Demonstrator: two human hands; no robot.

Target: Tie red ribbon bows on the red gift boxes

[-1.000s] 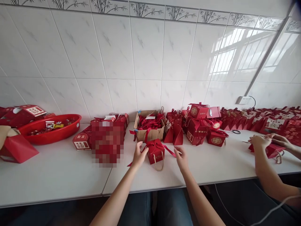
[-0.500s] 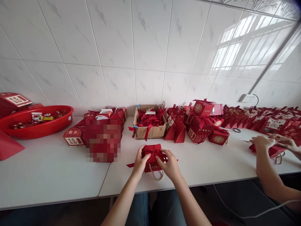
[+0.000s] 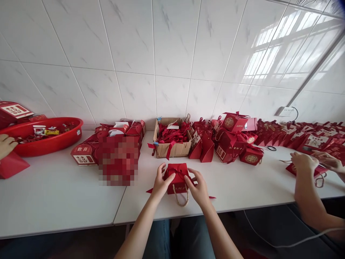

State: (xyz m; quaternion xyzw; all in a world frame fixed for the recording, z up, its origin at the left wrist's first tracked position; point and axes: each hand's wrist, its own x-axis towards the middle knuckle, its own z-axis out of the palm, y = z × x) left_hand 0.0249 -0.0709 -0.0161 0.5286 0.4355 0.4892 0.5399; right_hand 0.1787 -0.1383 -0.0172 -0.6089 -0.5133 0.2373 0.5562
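Observation:
A small red box (image 3: pixel 178 168) with a rope handle (image 3: pixel 181 201) toward me stands on the white table before me. A red ribbon (image 3: pixel 179 173) is tied across its top, its tails sticking out on both sides. My left hand (image 3: pixel 162 182) is at the box's left side, its thumb on the ribbon near the knot. At the right side, my right hand (image 3: pixel 197 184) has its thumb and fingers on the ribbon. Whether the fingertips pinch the ribbon is partly hidden.
Behind the box stands a cardboard box (image 3: pixel 172 150) of red ribbons. Red gift boxes (image 3: pixel 229 144) sit to its right, others left. A red basin (image 3: pixel 54 144) holds sweets. Another person's hands (image 3: pixel 304 162) work at the right; a person's hand (image 3: pixel 7 145) shows at far left.
Both my hands have moved slightly apart, showing more of the box top and the knot. The right ribbon tail reaches farther out. A person's hand has appeared at the far left.

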